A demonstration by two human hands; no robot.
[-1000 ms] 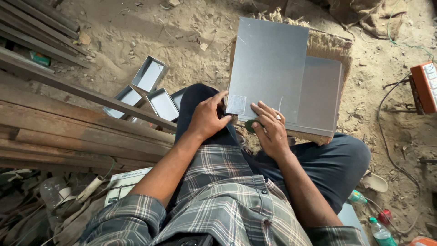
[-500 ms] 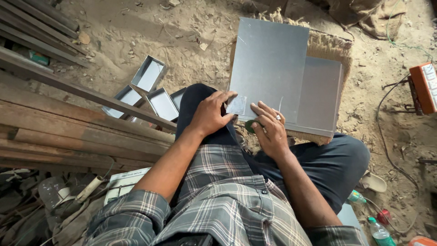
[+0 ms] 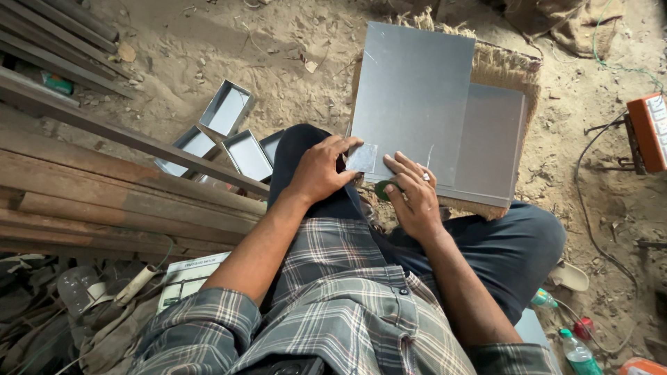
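Our left hand (image 3: 321, 169) rests on our raised knee, its fingers curled loosely and the fingertips pinching the near corner of the metal sheet (image 3: 411, 97), where a small square tab (image 3: 363, 158) shows paler than the rest. Our right hand (image 3: 411, 198) lies at 3 o'clock from the left, fingers spread flat on the sheet's near edge, with a dark green round thing (image 3: 383, 189) tucked under the thumb (we cannot tell what it is). The sheet lies on a second, greyer sheet (image 3: 490, 142), both on a woven mat (image 3: 501, 61) at 12 o'clock from our hands.

We judge the cut edge the main danger: our fingertips sit right on it, and a slip would draw skin along raw metal. The top sheet sits askew on the lower one, so a push from either hand may slide it off line. At 10 o'clock, the folded metal trays (image 3: 227, 110) lie on loose sand, near enough for a sliding sheet to knock them
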